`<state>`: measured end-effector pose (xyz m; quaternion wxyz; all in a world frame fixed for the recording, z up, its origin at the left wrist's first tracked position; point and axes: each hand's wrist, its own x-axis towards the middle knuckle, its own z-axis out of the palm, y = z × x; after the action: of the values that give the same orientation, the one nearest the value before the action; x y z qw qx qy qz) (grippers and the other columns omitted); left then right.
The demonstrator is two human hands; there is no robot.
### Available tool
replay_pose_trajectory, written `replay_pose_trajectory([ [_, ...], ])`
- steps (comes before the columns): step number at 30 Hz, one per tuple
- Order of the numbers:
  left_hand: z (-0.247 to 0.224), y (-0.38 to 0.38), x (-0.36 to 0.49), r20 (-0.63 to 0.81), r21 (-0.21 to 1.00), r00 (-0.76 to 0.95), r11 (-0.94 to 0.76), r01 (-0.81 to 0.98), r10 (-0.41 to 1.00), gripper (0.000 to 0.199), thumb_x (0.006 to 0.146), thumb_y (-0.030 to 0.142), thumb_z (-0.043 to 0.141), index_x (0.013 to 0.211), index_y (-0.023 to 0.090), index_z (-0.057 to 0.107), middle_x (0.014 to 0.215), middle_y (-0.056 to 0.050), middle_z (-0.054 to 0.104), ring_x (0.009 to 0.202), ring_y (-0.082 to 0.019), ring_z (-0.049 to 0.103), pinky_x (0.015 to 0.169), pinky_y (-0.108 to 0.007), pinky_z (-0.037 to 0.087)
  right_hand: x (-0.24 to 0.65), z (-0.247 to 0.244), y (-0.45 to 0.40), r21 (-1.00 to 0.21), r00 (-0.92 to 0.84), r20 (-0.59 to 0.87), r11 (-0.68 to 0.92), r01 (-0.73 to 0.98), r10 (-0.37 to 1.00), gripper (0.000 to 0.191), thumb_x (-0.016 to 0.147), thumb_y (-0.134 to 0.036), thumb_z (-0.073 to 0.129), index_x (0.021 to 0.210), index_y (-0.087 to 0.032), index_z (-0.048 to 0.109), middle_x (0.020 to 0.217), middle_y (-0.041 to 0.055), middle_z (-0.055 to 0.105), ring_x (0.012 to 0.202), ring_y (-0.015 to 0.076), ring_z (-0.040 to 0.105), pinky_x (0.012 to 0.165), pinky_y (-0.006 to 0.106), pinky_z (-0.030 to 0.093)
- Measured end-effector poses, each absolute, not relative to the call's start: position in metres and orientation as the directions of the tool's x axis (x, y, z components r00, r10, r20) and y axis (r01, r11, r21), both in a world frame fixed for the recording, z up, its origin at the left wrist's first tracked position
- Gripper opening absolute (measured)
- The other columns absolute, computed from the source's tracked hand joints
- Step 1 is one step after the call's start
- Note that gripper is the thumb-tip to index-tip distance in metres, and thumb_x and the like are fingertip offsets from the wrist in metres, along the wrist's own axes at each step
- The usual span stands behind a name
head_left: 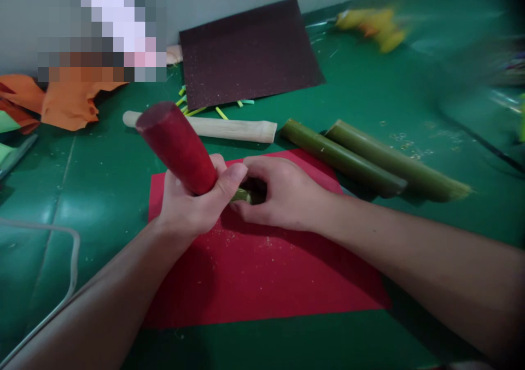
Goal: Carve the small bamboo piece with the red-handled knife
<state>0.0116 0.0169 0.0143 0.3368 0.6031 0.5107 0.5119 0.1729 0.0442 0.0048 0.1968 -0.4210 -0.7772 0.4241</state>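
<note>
My left hand (197, 209) is wrapped round a thick red cylinder (178, 148), which leans up and to the left with its flat end towards me. My right hand (283, 192) curls its fingers and thumb about a short piece of green bamboo (241, 196), mostly hidden in the grip. Both hands meet over a red sheet (262, 282) sprinkled with fine pale shavings. Whether the cylinder's lower end touches the bamboo piece is hidden. Two green bamboo tubes, a nearer one (344, 157) and a farther one (404, 159), lie right of the sheet.
A pale peeled stick (235, 129) lies beyond my hands, before a dark brown sheet (250, 53) with yellow-green strips by it. Crumpled orange material (69, 105) is at left, a blurred yellow thing (381, 28) at far right. A white cable (75, 255) crosses the green tabletop (102, 168).
</note>
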Motion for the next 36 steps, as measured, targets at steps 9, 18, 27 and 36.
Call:
replay_pose_trajectory([
  [9,0.012,0.017,0.012,0.3,0.919,0.01,-0.292,0.265,0.954,0.04,0.08,0.022,0.075,0.05,0.019,0.049,0.049,0.005,0.047,0.044,-0.005,0.044,0.044,-0.018,0.046,0.173,0.005,0.043,-0.822,-0.561,-0.031,0.298,0.485,0.827,0.012,0.074,-0.025,0.072,0.078,-0.02,0.062,0.074,-0.0014,0.062,0.069,0.0132,0.051,0.064,0.029,0.033],
  [18,0.003,0.014,0.013,0.441,0.863,-0.15,-0.372,0.342,0.885,0.024,0.08,0.014,0.078,0.063,0.021,0.063,0.057,0.006,0.061,0.051,-0.008,0.058,0.051,-0.019,0.051,0.172,0.005,0.045,-0.825,-0.571,-0.045,0.292,0.484,0.819,0.013,0.073,-0.025,0.071,0.083,-0.019,0.065,0.082,0.0005,0.065,0.072,0.0141,0.053,0.064,0.029,0.035],
  [27,-0.001,0.021,0.008,0.403,0.903,-0.145,-0.366,0.227,0.903,0.048,0.09,0.043,0.075,0.055,0.019,0.054,0.051,0.004,0.048,0.045,-0.008,0.039,0.043,-0.025,0.036,0.172,0.006,0.045,-0.813,-0.564,-0.061,0.287,0.507,0.824,0.013,0.071,-0.024,0.07,0.082,-0.019,0.065,0.081,0.0001,0.065,0.071,0.0138,0.052,0.063,0.03,0.035],
  [36,0.009,0.018,0.012,0.386,0.894,-0.039,-0.363,0.262,0.922,0.05,0.085,0.038,0.078,0.05,0.018,0.049,0.046,0.005,0.042,0.041,-0.005,0.035,0.039,-0.018,0.035,0.173,0.003,0.046,-0.832,-0.565,-0.047,0.281,0.479,0.824,0.013,0.073,-0.026,0.071,0.084,-0.019,0.067,0.083,0.0017,0.066,0.073,0.0152,0.054,0.063,0.03,0.035],
])
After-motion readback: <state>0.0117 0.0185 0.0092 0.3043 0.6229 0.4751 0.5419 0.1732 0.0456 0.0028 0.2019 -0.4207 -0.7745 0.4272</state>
